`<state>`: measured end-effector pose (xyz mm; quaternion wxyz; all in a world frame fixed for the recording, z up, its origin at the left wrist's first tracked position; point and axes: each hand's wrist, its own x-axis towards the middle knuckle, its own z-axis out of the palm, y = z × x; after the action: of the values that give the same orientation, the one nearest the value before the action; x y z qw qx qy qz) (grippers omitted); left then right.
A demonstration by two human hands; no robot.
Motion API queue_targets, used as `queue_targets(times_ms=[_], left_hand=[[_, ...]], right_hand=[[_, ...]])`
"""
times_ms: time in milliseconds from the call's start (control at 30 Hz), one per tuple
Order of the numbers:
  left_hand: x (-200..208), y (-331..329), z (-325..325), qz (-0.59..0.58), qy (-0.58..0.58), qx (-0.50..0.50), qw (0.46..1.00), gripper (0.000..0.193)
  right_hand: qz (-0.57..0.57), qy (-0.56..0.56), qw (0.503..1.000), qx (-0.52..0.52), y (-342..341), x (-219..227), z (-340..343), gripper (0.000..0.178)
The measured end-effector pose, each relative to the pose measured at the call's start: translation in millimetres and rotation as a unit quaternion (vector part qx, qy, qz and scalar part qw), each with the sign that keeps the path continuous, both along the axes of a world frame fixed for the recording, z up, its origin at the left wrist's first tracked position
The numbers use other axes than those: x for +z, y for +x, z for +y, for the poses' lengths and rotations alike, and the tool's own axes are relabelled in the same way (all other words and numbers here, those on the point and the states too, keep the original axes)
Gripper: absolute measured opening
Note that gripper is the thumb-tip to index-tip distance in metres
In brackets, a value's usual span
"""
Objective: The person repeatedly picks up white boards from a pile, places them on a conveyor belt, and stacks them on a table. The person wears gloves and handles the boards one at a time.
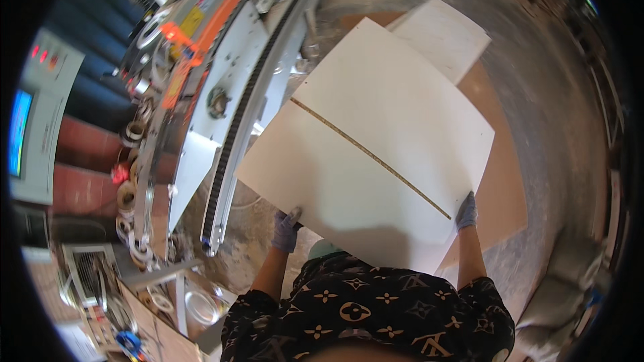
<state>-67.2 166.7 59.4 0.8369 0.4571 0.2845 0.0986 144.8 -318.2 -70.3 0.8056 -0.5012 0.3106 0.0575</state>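
A large white board [376,107] lies across the space in front of my body, gripped at two of its edges. A narrow brown groove [372,155] runs straight over its face, from near the far left edge toward my right hand. My left hand [287,229], in a grey-purple glove, is closed on the near left edge with the thumb on top. At the right edge my gloved right hand [467,212] holds the board too, its fingers partly hidden by the panel.
To the left stands a long machine with an orange rail [225,23] and a dark toothed conveyor track [251,94]. A control cabinet with a lit screen [20,132] is farther left. Beyond the board lie another white panel [446,37] and a brown sheet [500,181]. Grey sacks [553,295] sit at right.
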Motion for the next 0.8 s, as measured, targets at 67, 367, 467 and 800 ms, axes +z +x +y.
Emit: queue_targets(times_ms=[67,367,467,800], left_hand=[[-7,-36,1,-0.008,-0.039,0.045,0.998,0.035],[-35,-140,9,-0.079,-0.103,0.273,0.953,0.04],[-40,-149,35,-0.115,-0.112,0.304,0.939,0.044],[-35,-142,30,-0.079,0.01,0.298,0.951,0.055]], right_hand=[[-0.04,-0.033,0.998,0.042,31,11,26,0.054],[-0.056,-0.063,0.937,0.339,104,33,193,0.057],[0.044,0.035,0.942,0.331,101,31,241,0.068],[0.116,0.081,0.889,0.435,25,100,367,0.07]])
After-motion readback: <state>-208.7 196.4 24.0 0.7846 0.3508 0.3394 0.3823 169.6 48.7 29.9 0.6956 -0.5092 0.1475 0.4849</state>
